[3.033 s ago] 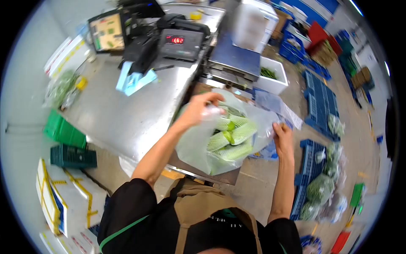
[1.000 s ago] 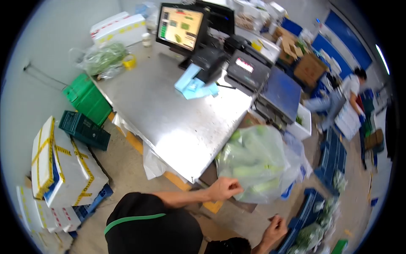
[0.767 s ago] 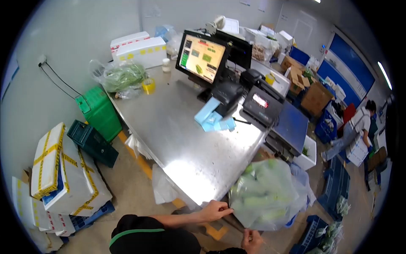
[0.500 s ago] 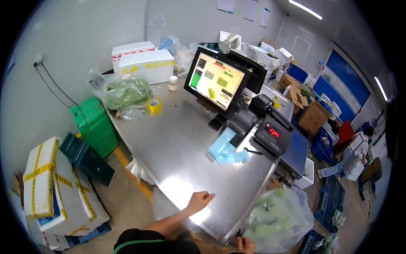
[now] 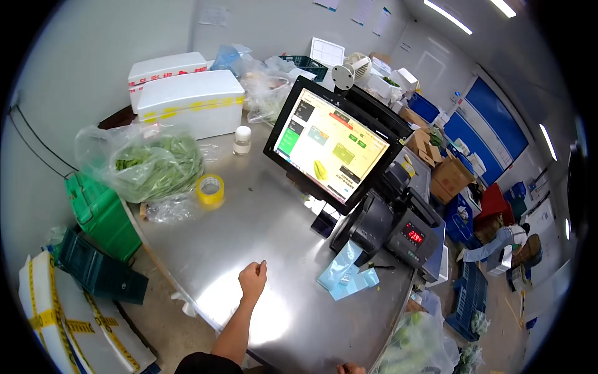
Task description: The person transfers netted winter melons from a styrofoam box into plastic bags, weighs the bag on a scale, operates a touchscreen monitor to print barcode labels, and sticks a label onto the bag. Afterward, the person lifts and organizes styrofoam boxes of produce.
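Observation:
My left hand (image 5: 253,279) is above the steel table (image 5: 187,249), its fingers curled together; anything inside the curl is too small to make out. At the bottom edge, only the top of my right hand (image 5: 351,369) shows, near the table's front edge, its fingers mostly cut off. To the right of it lies a clear bag of green vegetables (image 5: 411,346). A lit touch screen (image 5: 330,149) stands ahead of my left hand. Blue paper strips (image 5: 346,274) hang beside a black device (image 5: 367,227), left of the scale display (image 5: 411,237) with red digits.
A bag of leafy greens (image 5: 159,165), yellow tape roll (image 5: 210,191), small jar (image 5: 242,140) and white foam boxes (image 5: 190,103) are at the table's back left. Green bins (image 5: 103,215) stand left. A co-worker (image 5: 507,240) bends by blue pallets (image 5: 466,299) at right.
The view has swung up and towards the screen. My left hand has moved forward over the table, away from the vegetable bag; my right hand has dropped to the bottom edge. The co-worker bends lower.

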Tool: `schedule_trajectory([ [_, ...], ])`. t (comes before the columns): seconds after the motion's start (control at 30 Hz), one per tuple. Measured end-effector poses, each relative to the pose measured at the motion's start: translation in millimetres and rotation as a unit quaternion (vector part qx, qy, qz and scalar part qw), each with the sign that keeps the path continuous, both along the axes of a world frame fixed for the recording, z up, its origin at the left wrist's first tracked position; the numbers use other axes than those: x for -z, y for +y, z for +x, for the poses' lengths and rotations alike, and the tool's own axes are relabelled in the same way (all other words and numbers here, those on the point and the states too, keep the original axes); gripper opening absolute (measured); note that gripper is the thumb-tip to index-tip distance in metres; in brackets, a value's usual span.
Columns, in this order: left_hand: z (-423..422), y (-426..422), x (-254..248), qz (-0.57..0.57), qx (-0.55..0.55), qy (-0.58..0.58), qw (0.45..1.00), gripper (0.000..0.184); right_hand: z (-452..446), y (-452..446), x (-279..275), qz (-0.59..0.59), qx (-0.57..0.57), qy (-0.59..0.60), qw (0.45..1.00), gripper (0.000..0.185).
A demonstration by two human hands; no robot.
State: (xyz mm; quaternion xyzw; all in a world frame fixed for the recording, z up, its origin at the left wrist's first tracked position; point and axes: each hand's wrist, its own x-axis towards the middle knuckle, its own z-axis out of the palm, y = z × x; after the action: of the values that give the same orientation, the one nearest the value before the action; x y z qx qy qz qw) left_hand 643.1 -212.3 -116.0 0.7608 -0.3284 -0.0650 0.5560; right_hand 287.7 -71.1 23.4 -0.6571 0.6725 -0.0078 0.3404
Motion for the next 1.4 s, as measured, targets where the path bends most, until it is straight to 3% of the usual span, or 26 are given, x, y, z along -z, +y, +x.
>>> schedule_trajectory([
  [0.33, 24, -56, -2, -0.003, -0.009, -0.033, 0.999, 0.034, 14, -42, 35, 0.04, 0.047, -0.117, 0.991, 0.042],
  [0.37, 20, -56, -3, 0.002, 0.007, -0.027, 1.0, 0.034, 10, -43, 43, 0.023, 0.039, -0.139, 0.989, 0.043],
  [0.4, 21, -57, 7, 0.0, 0.004, -0.038, 0.999, 0.036, 3, -57, 59, -0.068, -0.061, -0.112, 0.989, 0.024],
  [0.43, 20, -58, -1, 0.009, 0.019, -0.024, 0.999, 0.036, -4, -73, 74, -0.171, -0.148, -0.075, 0.971, 0.023],
  [0.5, 17, -58, -6, 0.018, 0.036, -0.016, 0.999, 0.035, 0, -76, 53, -0.183, -0.148, -0.076, 0.969, 0.021],
  [0.53, 15, -59, -4, -0.021, 0.036, -0.053, 0.998, 0.036, -4, -73, 50, -0.197, -0.135, -0.057, 0.969, 0.019],
  [0.67, 14, -55, -2, 0.017, 0.069, -0.024, 0.997, 0.033, -38, -38, 46, -0.26, -0.073, -0.066, 0.961, 0.016],
  [0.9, 10, -54, 3, 0.02, 0.075, -0.075, 0.994, 0.032, -124, 62, -8, -0.361, 0.045, 0.045, 0.93, 0.014],
  [0.97, 28, -61, 46, -0.017, 0.103, -0.014, 0.994, 0.034, -161, 102, -15, -0.39, 0.112, 0.096, 0.909, 0.012],
  [1.0, 11, -51, 31, -0.019, 0.122, 0.029, 0.992, 0.032, -174, 119, -32, -0.386, 0.152, 0.14, 0.899, 0.012],
  [1.03, -16, -41, 10, -0.028, 0.087, 0.143, 0.985, 0.031, -194, 142, -37, -0.362, 0.168, 0.18, 0.899, 0.011],
  [1.07, -20, -37, 23, -0.005, 0.061, 0.03, 0.998, 0.035, -209, 163, -55, -0.381, 0.192, 0.222, 0.876, 0.014],
  [1.13, -116, -42, -1, -0.024, 0.167, 0.033, 0.985, 0.032, -238, 205, -83, -0.409, 0.24, 0.3, 0.828, 0.019],
  [1.27, -263, 66, -54, -0.065, 0.26, 0.063, 0.961, 0.027, -298, 319, -133, -0.465, 0.342, 0.374, 0.726, 0.022],
  [1.4, -359, 98, -55, -0.089, 0.371, 0.076, 0.921, 0.025, -384, 454, -163, -0.509, 0.437, 0.446, 0.592, 0.023],
])
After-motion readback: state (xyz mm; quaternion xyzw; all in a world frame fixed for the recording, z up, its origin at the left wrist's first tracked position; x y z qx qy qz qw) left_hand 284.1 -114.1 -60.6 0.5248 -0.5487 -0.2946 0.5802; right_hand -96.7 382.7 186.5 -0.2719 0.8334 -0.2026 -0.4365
